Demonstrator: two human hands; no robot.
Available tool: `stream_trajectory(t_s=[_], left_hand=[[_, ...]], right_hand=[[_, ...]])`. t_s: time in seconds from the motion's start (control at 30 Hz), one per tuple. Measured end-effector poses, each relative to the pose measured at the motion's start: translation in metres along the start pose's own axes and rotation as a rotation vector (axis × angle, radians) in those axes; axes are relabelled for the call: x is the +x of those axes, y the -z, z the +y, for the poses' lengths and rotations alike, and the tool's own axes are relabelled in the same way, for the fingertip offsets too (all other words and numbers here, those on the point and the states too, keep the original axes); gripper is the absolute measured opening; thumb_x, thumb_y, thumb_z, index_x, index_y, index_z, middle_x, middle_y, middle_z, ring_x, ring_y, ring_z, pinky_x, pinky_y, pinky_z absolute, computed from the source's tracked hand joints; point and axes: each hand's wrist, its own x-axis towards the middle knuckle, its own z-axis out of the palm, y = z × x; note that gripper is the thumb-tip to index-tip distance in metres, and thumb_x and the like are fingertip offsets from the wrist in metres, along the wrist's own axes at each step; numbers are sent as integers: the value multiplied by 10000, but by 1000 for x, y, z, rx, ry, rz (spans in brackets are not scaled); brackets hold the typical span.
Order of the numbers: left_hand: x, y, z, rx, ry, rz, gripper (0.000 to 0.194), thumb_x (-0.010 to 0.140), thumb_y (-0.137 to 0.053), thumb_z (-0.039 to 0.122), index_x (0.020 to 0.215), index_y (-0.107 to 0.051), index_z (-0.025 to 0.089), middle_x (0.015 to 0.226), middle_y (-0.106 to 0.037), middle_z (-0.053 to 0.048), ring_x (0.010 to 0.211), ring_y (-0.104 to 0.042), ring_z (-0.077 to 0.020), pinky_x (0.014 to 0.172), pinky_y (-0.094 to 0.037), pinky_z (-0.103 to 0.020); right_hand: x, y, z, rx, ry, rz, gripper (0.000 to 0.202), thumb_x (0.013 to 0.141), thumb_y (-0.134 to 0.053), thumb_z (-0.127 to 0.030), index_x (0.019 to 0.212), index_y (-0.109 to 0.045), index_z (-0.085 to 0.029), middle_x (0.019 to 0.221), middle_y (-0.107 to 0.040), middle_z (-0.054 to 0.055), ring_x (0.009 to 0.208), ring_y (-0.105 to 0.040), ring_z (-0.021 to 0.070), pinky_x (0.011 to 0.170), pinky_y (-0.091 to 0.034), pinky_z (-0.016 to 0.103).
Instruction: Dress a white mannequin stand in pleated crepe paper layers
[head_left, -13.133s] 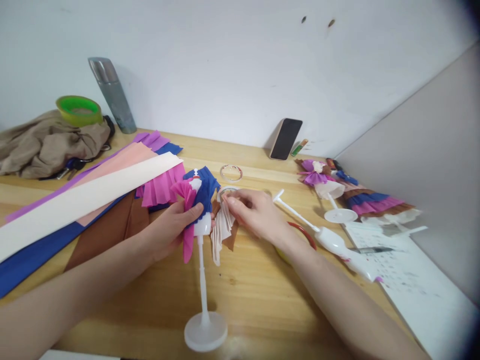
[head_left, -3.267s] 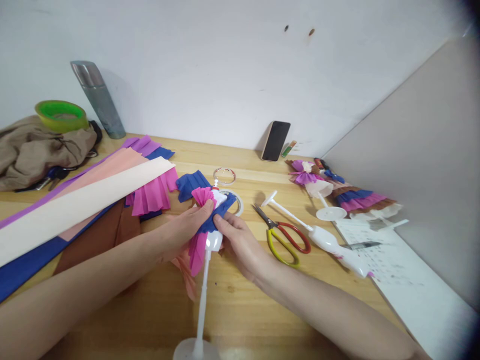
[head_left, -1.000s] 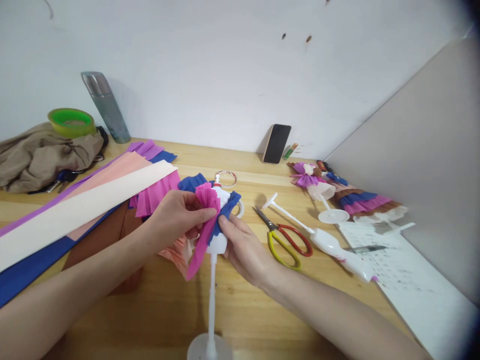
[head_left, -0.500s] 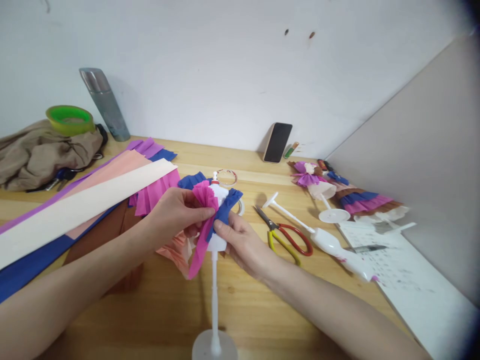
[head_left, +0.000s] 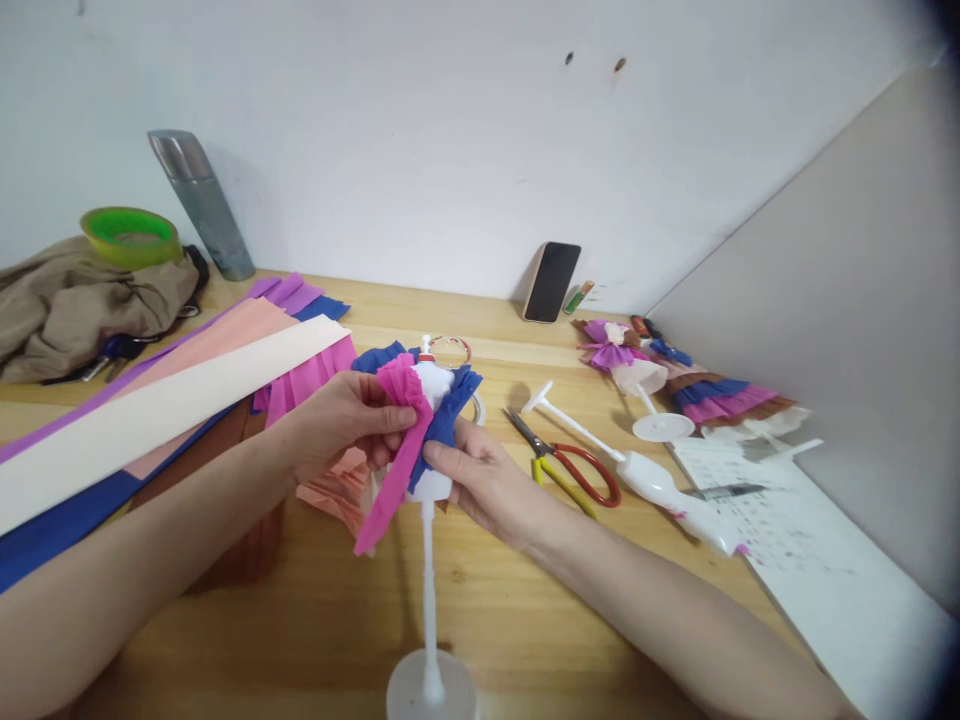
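Note:
A small white dress-form mannequin (head_left: 433,381) stands upright on a thin stem with a round base (head_left: 431,690). Its front carries a pink crepe-paper strip (head_left: 398,470) and a blue crepe-paper strip (head_left: 448,412), crossing over the chest. My left hand (head_left: 352,420) pinches the pink strip between thumb and fingers at the mannequin's left side in view; its lower end hangs loose. Against the blue strip, my right hand (head_left: 484,475) presses its thumb, with its fingers behind the torso, partly hidden.
Long crepe-paper strips (head_left: 187,400) lie at left. Scissors (head_left: 570,465), another white mannequin (head_left: 660,495) and a paper sheet (head_left: 810,560) lie at right. Dressed mannequins (head_left: 720,395), a phone (head_left: 553,282), a bottle (head_left: 202,205) and a tape roll (head_left: 131,237) sit farther back.
My left hand has shifted slightly left with the pink strip, whose loose end has swung left, away from the stem. The right hand keeps its hold on the blue strip.

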Motion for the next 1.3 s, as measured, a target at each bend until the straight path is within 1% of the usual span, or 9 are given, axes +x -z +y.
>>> stream_trajectory(t_s=[0.2, 0.4, 0.53, 0.63, 0.83, 1.0, 1.1, 1.2, 1.3], left_hand=[[7, 9, -8, -43, -11, -24, 467, 399, -987, 420, 641, -744, 103, 527, -675, -34, 436, -587, -86, 436, -491, -163], [4, 1, -6, -18, 12, 39, 529, 335, -985, 460, 643, -741, 105, 525, -689, -49, 422, -594, -106, 420, -493, -183], [1, -5, -3, 24, -2, 82, 546, 312, -983, 468, 629, -729, 103, 504, -680, -43, 409, -591, -109, 403, -483, -183], [1, -6, -2, 70, -14, 86, 537, 323, -986, 444, 642, -729, 97, 521, -690, -48, 427, -602, -115, 427, -501, -195], [-1, -8, 1, 122, -31, 110, 397, 359, -982, 261, 612, -713, 115, 523, -690, -34, 450, -614, -133, 445, -502, -213], [-3, -13, 4, 182, -9, 152, 236, 481, -913, 153, 575, -698, 127, 484, -662, -15, 431, -591, -128, 431, -479, -212], [-3, -13, 3, 206, -11, 179, 213, 490, -892, 129, 577, -698, 127, 506, -669, -11, 456, -595, -127, 453, -490, -213], [-2, -12, -1, 222, -12, 191, 220, 487, -894, 145, 613, -715, 123, 555, -692, -15, 491, -608, -128, 479, -501, -216], [0, -12, -5, 252, -22, 194, 191, 540, -875, 177, 639, -721, 121, 549, -681, -16, 475, -589, -122, 461, -476, -212]], right_hand=[[-2, 5, 1, -25, -42, 29, 437, 716, -826, -515, 916, -599, -199, 688, -614, -27, 560, -521, 113, 567, -443, 258], [0, 1, 2, 35, -61, 55, 498, 657, -865, -519, 903, -587, -188, 669, -604, -44, 555, -531, 99, 564, -427, 245], [0, 2, 1, 7, -45, 50, 417, 723, -828, -461, 922, -586, -184, 693, -619, -32, 580, -552, 103, 601, -456, 250], [-1, 5, 1, -53, -53, 60, 346, 780, -781, -444, 912, -588, -190, 627, -578, -45, 547, -526, 108, 568, -463, 252], [-2, 7, 0, -70, -49, 79, 339, 783, -781, -454, 903, -590, -201, 605, -564, -45, 524, -515, 113, 527, -463, 254], [-2, 7, -1, -94, -61, 52, 369, 770, -792, -480, 892, -587, -198, 613, -574, -41, 539, -537, 117, 527, -466, 250], [-2, 8, -1, -102, -64, 44, 384, 758, -805, -476, 905, -592, -194, 676, -614, -28, 568, -554, 112, 550, -477, 245], [-3, 9, 0, -111, -78, 44, 374, 768, -798, -467, 913, -590, -192, 692, -615, -27, 582, -557, 111, 566, -480, 245], [-2, 9, 1, -112, -93, 42, 364, 784, -784, -452, 936, -584, -190, 714, -617, -23, 608, -566, 116, 584, -477, 249]])
